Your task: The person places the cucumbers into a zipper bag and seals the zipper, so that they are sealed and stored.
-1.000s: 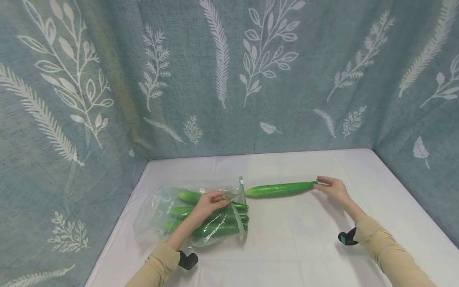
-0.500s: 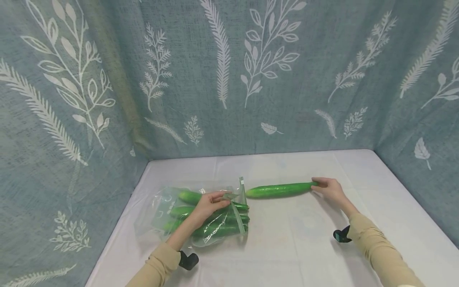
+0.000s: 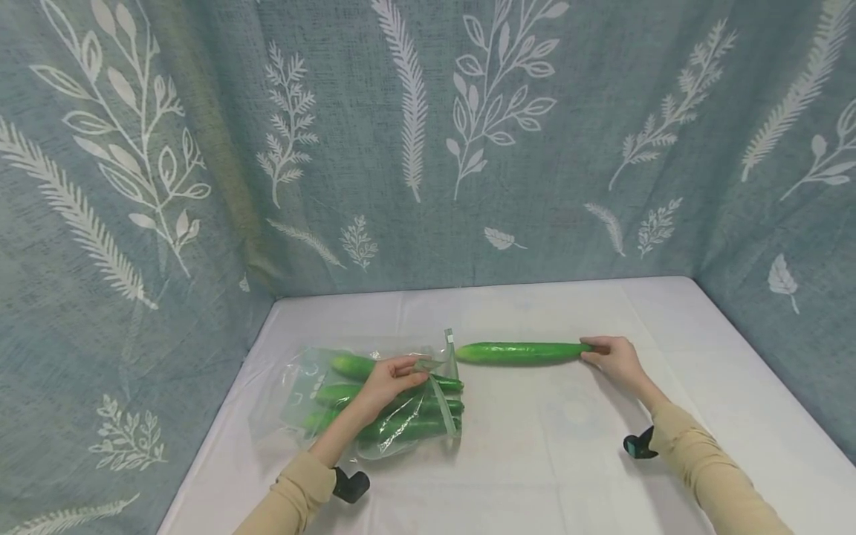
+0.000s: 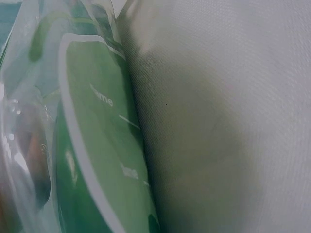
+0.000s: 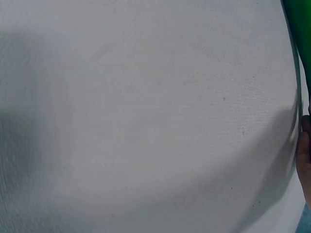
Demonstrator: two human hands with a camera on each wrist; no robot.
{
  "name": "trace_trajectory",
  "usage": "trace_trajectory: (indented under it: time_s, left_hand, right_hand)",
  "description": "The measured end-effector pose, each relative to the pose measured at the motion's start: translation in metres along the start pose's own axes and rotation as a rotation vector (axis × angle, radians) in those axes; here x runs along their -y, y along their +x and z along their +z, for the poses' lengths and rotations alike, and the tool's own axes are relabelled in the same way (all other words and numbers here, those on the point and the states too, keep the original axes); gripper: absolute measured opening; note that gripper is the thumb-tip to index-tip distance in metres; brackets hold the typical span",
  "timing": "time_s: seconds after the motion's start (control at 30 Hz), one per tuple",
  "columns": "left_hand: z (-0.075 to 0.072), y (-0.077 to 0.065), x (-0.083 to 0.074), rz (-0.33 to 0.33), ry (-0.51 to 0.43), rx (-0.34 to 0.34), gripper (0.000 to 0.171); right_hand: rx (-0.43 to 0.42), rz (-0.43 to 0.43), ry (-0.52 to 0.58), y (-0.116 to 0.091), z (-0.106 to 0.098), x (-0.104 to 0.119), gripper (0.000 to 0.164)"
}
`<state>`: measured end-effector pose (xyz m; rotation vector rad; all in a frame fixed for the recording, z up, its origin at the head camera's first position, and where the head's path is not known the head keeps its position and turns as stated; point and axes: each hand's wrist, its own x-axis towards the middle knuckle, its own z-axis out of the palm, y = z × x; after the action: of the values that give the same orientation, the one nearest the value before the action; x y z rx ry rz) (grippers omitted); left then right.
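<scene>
A clear zip bag point(image 3: 388, 447) lies on its side at the left with several green cucumbers point(image 3: 424, 406) in it, its mouth facing right. My left hand point(image 3: 383, 385) holds the bag's upper layer near the zip strip. To the right of the mouth, a single cucumber point(image 3: 518, 353) lies lengthwise, its pale end right at the bag's opening. The fingers and thumb of my right hand point(image 3: 618, 360) pinch its thin stem end. The left wrist view has the bag's printed green panel point(image 4: 97, 121); the right wrist view catches just a strip of green cucumber point(image 5: 299, 29).
White cloth covers the table point(image 3: 568, 461). A blue-green curtain point(image 3: 428, 245) with white leaf prints hangs along the back and both sides. Black wrist cameras sit below both forearms, close over the cloth.
My right hand has moved left, from beside the cucumber's stem end to a pinch on it. The cucumber has straightened slightly. My left hand and the bag stay in place.
</scene>
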<state>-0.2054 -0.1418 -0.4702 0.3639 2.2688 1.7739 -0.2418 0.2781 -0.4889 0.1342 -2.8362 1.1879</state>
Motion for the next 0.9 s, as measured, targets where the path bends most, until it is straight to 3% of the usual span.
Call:
trace_trajectory:
  time_s: [0.3, 0.73, 0.9]
  left_hand:
    - [0.001, 0.0, -0.001, -0.001, -0.01, -0.008, 0.044]
    - [-0.001, -0.001, 0.002, -0.006, 0.0, -0.018, 0.044]
    - [-0.001, -0.001, 0.002, -0.007, 0.004, -0.019, 0.044]
  right_hand:
    - [0.0, -0.041, 0.004, -0.003, -0.001, -0.007, 0.033]
    - [0.076, 0.008, 0.073, -0.014, -0.006, -0.008, 0.039]
    - [0.104, 0.065, 0.089, -0.015, -0.008, -0.009, 0.045]
